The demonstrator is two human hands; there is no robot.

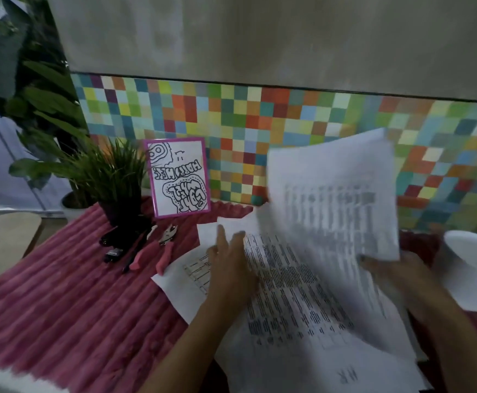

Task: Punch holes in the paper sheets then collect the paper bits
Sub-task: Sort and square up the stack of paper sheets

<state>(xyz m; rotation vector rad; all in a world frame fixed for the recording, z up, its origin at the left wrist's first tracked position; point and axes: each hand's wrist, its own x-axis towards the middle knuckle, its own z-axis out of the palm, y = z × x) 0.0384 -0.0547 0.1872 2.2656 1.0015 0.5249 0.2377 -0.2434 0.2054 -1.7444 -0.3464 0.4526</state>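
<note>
A loose pile of printed paper sheets [294, 302] lies on the pink ribbed cloth [70, 307]. My left hand [231, 265] rests flat on the pile with straight fingers. My right hand [402, 276] grips the lower edge of one printed sheet [334, 194] and holds it raised and blurred above the pile. A pink-handled hole punch plier [165, 248] lies on the cloth left of the papers, apart from both hands.
A second pink-handled tool [142, 251], a black pen and small black items lie beside the punch. A potted grass plant [112, 177] and a pink-framed drawing [179, 177] stand at the back. A white bowl [475, 248] sits at the right. The colourful tiled wall rises behind.
</note>
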